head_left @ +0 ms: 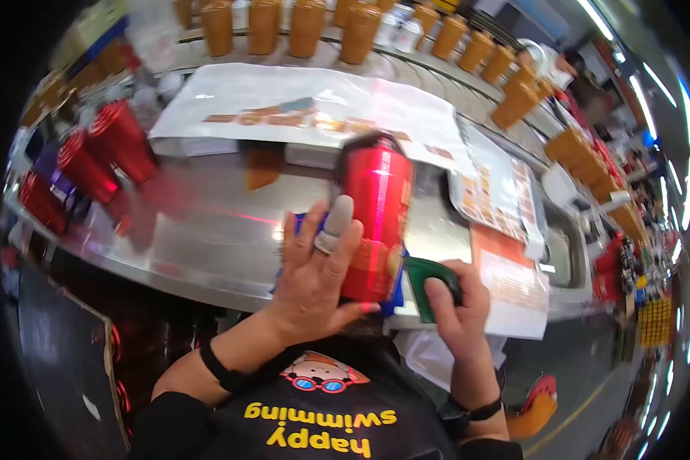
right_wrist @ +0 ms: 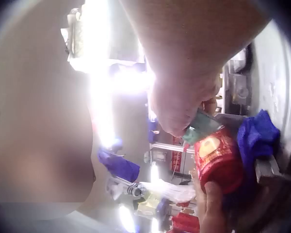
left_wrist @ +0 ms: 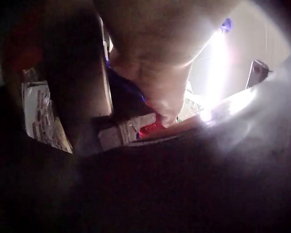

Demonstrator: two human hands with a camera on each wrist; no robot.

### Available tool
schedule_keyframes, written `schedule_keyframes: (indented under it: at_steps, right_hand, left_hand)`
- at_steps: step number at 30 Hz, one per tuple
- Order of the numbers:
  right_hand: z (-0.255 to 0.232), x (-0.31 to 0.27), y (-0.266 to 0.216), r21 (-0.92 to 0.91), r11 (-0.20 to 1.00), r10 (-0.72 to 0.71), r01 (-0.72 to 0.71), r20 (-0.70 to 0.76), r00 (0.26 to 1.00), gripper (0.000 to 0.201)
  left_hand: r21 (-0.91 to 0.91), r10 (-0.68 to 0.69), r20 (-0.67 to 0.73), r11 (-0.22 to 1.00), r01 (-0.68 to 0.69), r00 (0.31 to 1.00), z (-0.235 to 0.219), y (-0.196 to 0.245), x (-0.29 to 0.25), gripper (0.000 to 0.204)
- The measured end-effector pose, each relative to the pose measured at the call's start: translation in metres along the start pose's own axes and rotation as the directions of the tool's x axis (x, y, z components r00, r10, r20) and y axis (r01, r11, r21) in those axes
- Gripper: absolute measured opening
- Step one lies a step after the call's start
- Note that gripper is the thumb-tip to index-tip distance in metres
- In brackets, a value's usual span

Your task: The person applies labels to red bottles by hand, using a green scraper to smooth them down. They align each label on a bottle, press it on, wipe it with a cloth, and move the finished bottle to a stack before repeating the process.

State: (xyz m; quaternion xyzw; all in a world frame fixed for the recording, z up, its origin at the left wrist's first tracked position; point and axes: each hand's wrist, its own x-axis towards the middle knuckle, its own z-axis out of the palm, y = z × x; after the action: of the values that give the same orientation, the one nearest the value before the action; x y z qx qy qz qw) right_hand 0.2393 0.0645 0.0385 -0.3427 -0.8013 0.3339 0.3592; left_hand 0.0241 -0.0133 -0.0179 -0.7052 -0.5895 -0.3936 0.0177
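Note:
A shiny red bottle (head_left: 377,207) with gold-toned decoration lies over a blue cloth (head_left: 395,299) at the front edge of the metal table. My left hand (head_left: 310,280) holds its left side, fingers along the body and thumb across the near end; grey covers sit on some fingers. In the right wrist view that thumb lies against the round end of the bottle (right_wrist: 220,162). My right hand (head_left: 465,310) grips a flat green scraper (head_left: 424,280), its blade close to the bottle's right side. The left wrist view is mostly dark, with a bit of red beside the hand.
White sheets (head_left: 230,88) with brown and gold decals lie behind the bottle. A tray (head_left: 475,188) of decals stands right, near a sink (head_left: 563,257). Several red bottles (head_left: 123,142) stand left; orange-brown ones (head_left: 360,34) line the conveyor behind.

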Motion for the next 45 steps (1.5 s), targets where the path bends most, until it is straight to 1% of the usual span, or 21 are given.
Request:
schedule_keyframes:
  at_steps: [1,3,5,6,8,9,11,14,17,20,23,26,30,32,33,35,38,39,41,43,45]
  right_hand:
    - [-0.002,-0.007,0.001,-0.017,0.999,0.042,-0.042,-0.018,0.999,0.02]
    - [-0.013,-0.017,0.011,-0.092,0.996,0.003,-0.014,-0.12,0.993,0.026]
    - [-0.041,-0.028,0.037,-0.355,0.929,-0.161,0.102,-0.138,0.977,0.032]
    - [-0.06,-0.04,0.05,-0.397,0.918,-0.056,0.004,-0.12,0.991,0.034]
    - [-0.097,-0.066,0.086,-0.638,0.764,-0.02,-0.098,-0.176,0.984,0.033]
    - [-0.113,-0.081,0.102,-0.698,0.699,-0.002,-0.153,-0.217,0.976,0.032]
    - [-0.135,-0.103,0.125,-0.842,0.478,0.088,-0.249,-0.236,0.968,0.032]
    - [-0.135,-0.113,0.135,-0.886,0.278,0.21,-0.37,-0.32,0.924,0.034]
    - [-0.14,-0.112,0.138,-0.887,0.364,0.159,-0.286,-0.243,0.957,0.036]
    - [-0.155,-0.112,0.149,-0.775,0.607,0.129,-0.176,-0.123,0.984,0.033]
    - [-0.148,-0.102,0.147,-0.699,0.656,0.068,-0.283,-0.32,0.945,0.027]
    - [-0.139,-0.097,0.135,-0.701,0.655,0.11,-0.281,-0.28,0.954,0.017]
    - [-0.138,-0.091,0.137,-0.711,0.664,0.06,-0.23,-0.256,0.965,0.011]
    - [-0.141,-0.092,0.14,-0.721,0.661,0.05,-0.207,-0.233,0.971,0.009]
    - [-0.141,-0.091,0.134,-0.698,0.692,0.036,-0.184,-0.222,0.974,0.007]
    - [-0.134,-0.084,0.114,-0.574,0.795,0.082,-0.195,-0.217,0.973,0.006]
    - [-0.113,-0.069,0.076,-0.388,0.909,0.115,-0.153,-0.119,0.986,0.006]
    - [-0.105,-0.062,0.061,-0.346,0.932,0.09,-0.106,-0.062,0.994,0.007]
    - [-0.09,-0.048,0.029,-0.272,0.962,0.04,-0.028,0.039,0.998,0.008]
    - [-0.075,-0.037,0.003,-0.139,0.99,-0.004,0.02,0.114,0.993,0.01]
    - [-0.059,-0.026,-0.016,-0.054,0.994,-0.079,0.09,0.184,0.98,0.012]
  left_hand:
    - [0.045,0.025,0.047,0.999,-0.027,0.999,0.001,0.0,0.004,0.104]
    - [0.037,0.039,0.045,0.998,-0.041,0.998,0.012,-0.012,-0.004,0.102]
    - [-0.008,0.018,0.047,1.0,-0.017,0.999,0.016,-0.019,-0.011,0.102]
    - [-0.022,-0.005,0.05,1.0,0.006,0.999,0.017,-0.02,-0.014,0.102]
    - [-0.163,-0.058,0.036,0.985,0.063,0.998,0.021,-0.02,-0.016,0.103]
    - [-0.227,-0.093,0.031,0.969,0.098,0.995,0.022,-0.019,-0.017,0.103]
    - [-0.236,-0.078,0.028,0.968,0.082,0.997,0.02,-0.018,-0.015,0.101]
    - [-0.292,-0.1,0.021,0.951,0.102,0.995,0.021,-0.014,-0.013,0.099]
    - [-0.322,-0.111,0.005,0.941,0.107,0.994,0.024,-0.013,-0.015,0.099]
    - [-0.302,-0.101,-0.001,0.948,0.096,0.995,0.024,-0.013,-0.015,0.099]
    - [-0.31,-0.088,-0.008,0.947,0.081,0.996,0.023,-0.015,-0.016,0.096]
    - [-0.312,-0.099,-0.005,0.946,0.092,0.995,0.023,-0.012,-0.015,0.092]
    - [-0.334,-0.147,0.001,0.932,0.139,0.989,0.022,-0.009,-0.016,0.087]
    - [-0.106,-0.064,0.039,0.992,0.068,0.997,0.015,-0.008,-0.012,0.087]
    - [0.027,-0.036,0.06,0.999,0.034,0.998,0.008,-0.008,-0.01,0.086]
    - [0.173,0.059,0.052,0.983,-0.067,0.997,0.006,-0.005,-0.008,0.085]
    - [0.192,0.137,-0.011,0.972,-0.132,0.991,0.003,0.012,0.004,0.084]
    - [0.162,0.139,-0.022,0.978,-0.134,0.99,0.007,0.012,0.004,0.084]
    - [0.156,0.101,0.04,0.982,-0.106,0.994,0.007,0.01,0.0,0.081]
    - [-0.11,0.043,0.015,0.993,-0.041,0.999,0.001,0.012,-0.002,0.076]
    - [-0.358,0.018,0.013,0.934,-0.013,1.0,-0.006,0.013,0.003,0.073]
